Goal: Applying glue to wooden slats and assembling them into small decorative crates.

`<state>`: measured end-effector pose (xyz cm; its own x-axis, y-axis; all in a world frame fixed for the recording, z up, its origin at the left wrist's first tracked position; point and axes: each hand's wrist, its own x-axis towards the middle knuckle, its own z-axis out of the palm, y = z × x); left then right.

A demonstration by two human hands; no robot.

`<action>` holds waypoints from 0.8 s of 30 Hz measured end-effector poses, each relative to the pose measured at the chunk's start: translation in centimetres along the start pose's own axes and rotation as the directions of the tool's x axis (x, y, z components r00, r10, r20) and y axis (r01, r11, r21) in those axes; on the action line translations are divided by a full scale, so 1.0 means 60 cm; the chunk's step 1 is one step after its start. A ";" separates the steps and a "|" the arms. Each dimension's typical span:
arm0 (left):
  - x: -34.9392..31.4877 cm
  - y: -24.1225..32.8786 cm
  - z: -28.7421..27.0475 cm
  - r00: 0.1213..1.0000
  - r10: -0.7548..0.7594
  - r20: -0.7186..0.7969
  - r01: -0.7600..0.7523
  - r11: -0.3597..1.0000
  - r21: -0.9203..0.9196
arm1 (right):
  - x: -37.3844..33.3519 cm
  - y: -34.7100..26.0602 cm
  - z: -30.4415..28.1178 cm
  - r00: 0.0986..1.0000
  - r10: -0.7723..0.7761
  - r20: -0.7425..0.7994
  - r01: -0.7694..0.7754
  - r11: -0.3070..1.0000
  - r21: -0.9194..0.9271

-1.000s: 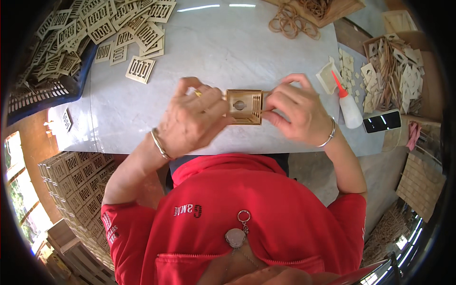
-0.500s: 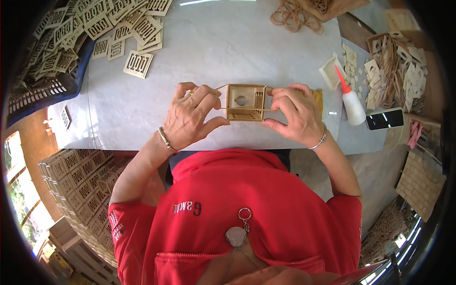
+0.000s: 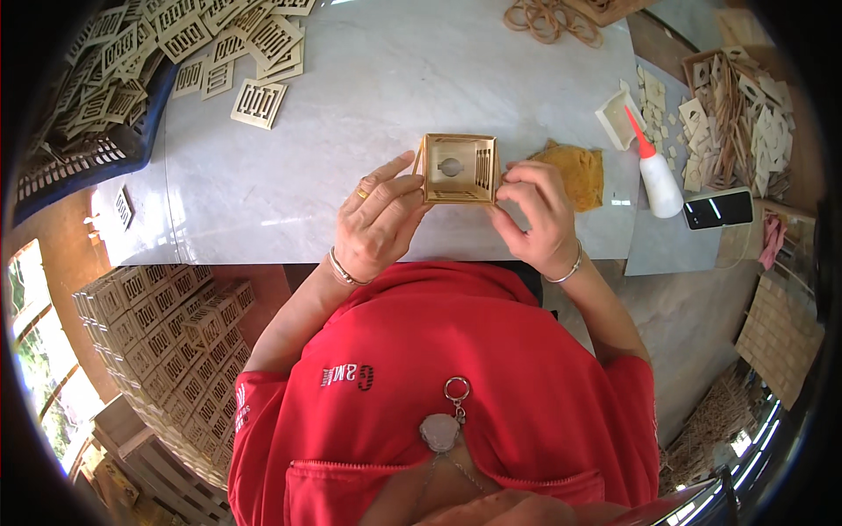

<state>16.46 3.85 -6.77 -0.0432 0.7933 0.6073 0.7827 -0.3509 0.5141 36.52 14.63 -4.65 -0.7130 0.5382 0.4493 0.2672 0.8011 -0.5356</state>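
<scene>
Slotted box held between two hands

Over the table (image 3: 351, 79), near its front edge, I saw the box (image 3: 472, 175) with its open side toward my camera, a round hole in its floor and slots in its right and near walls. The left hand (image 3: 377, 215) gripped its left side with thumb and fingers; the right hand (image 3: 541, 219) pinched its right side. A tan band (image 3: 420, 163) slanted along the box's left edge, by the left fingers. I could not tell whether the box touched the table.

Right of the box, just past the right hand, lay a yellow-brown cloth (image 3: 579, 175). Farther right of it I had a red-tipped white bottle (image 3: 660, 186), a white tray (image 3: 617, 123), a phone (image 3: 719, 210) and, farthest, piled wood pieces (image 3: 741, 123). Beyond the box to the right lay rubber bands (image 3: 548, 19). Beyond it to the left lay one panel (image 3: 259, 103), then heaped panels (image 3: 184, 35) and a blue basket (image 3: 153, 131). Well left of it, nearer the person, rose stacked boxes (image 3: 158, 333).
</scene>
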 end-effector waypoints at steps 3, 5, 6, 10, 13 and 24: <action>-0.009 0.006 0.003 0.985 -0.166 0.054 0.171 0.980 -0.099 | -0.015 0.006 0.013 0.938 0.325 0.117 -0.343 0.836 0.429; -0.013 0.024 0.000 0.804 -0.572 0.162 0.538 0.584 -0.607 | -0.022 0.002 0.016 0.808 0.520 0.277 -0.535 0.450 0.715; -0.010 0.030 0.001 0.808 -0.568 0.156 0.531 0.589 -0.609 | -0.020 -0.001 0.014 0.813 0.515 0.272 -0.529 0.457 0.715; -0.006 0.013 0.023 0.676 -0.681 0.279 0.620 0.322 -0.716 | -0.013 0.010 0.028 0.715 0.578 0.393 -0.614 0.251 0.748; -0.002 0.001 0.028 0.712 -0.649 0.268 0.556 0.289 -0.779 | -0.009 0.019 0.033 0.741 0.561 0.369 -0.589 0.280 0.758; 0.018 -0.021 0.006 0.552 -0.744 0.377 0.727 0.207 -0.655 | 0.003 0.031 0.027 0.651 0.651 0.391 -0.664 0.239 0.708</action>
<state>15.66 5.33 -6.98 -0.3724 0.8861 -0.2759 -0.2762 0.1780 0.9445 35.82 15.80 -6.71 -0.5435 0.7693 -0.3358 0.0785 -0.3518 -0.9328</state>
